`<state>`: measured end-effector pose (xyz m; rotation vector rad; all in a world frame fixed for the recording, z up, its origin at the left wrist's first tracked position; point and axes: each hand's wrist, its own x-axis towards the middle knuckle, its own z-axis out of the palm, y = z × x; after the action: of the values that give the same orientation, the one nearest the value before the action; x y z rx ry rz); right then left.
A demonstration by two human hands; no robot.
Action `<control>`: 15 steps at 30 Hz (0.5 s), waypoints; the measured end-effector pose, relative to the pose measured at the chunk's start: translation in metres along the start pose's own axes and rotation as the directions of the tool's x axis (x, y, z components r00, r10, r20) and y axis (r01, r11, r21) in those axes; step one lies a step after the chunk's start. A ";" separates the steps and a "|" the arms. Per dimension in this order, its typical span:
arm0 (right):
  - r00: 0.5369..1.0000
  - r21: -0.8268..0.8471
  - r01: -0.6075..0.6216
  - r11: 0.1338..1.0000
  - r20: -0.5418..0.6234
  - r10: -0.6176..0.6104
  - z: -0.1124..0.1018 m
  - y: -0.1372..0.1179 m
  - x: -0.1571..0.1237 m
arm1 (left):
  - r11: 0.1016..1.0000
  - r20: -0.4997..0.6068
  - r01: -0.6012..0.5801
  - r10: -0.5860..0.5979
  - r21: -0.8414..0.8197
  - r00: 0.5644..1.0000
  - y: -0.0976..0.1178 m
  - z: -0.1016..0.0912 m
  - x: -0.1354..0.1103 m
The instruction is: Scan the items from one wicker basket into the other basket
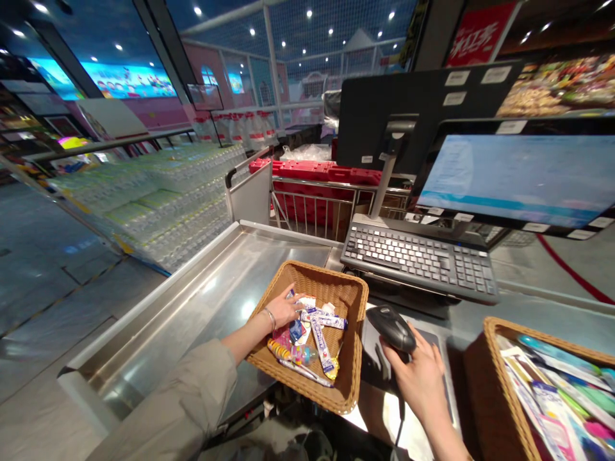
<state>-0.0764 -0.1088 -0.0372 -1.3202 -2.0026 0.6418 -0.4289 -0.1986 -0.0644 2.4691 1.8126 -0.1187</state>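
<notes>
My left hand (pixel 282 310) reaches into a brown woven basket (pixel 356 358), its fingers apart over small packaged goods. Under and beside the fingers lie a dark blue packet (pixel 296 330) and white-and-purple stick packs (pixel 319 346). A tube of colourful pieces (pixel 302 354), a striped yellow-orange item (pixel 278 349) and a pen-like stick (pixel 305 371) lie nearer the basket's front edge. My right hand (pixel 425 374) is wrapped round a black handheld barcode scanner (pixel 390 325), just right of the basket. The scanner's cable hangs down below the hand.
A keyboard (pixel 418 259) and a lit monitor (pixel 519 179) stand behind the scanner. At right, a second woven basket (pixel 492 358) holds many coloured packages. The metal counter (pixel 192 301) has a raised left edge. Beyond are a shopping cart (pixel 307 208) and stacked bottles (pixel 158 198).
</notes>
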 end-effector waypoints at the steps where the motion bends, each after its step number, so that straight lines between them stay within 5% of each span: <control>1: 1.000 0.002 0.000 1.000 -0.004 0.000 0.000 0.000 0.000 | 1.000 -0.003 0.004 -0.004 0.004 1.000 -0.003 -0.002 0.000; 9: 1.000 0.012 0.011 1.000 -0.004 -0.011 -0.004 0.001 0.000 | 0.941 -0.045 0.294 -0.305 -0.168 0.951 -0.006 -0.032 0.011; 15: 0.999 0.029 -0.023 0.999 -0.023 0.023 -0.009 0.004 -0.001 | 0.813 0.023 0.530 -0.541 -0.243 0.840 0.017 -0.013 0.026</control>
<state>-0.0670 -0.1078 -0.0342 -1.3294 -1.9551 0.6605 -0.4044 -0.1778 -0.0535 1.7534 2.3372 0.1255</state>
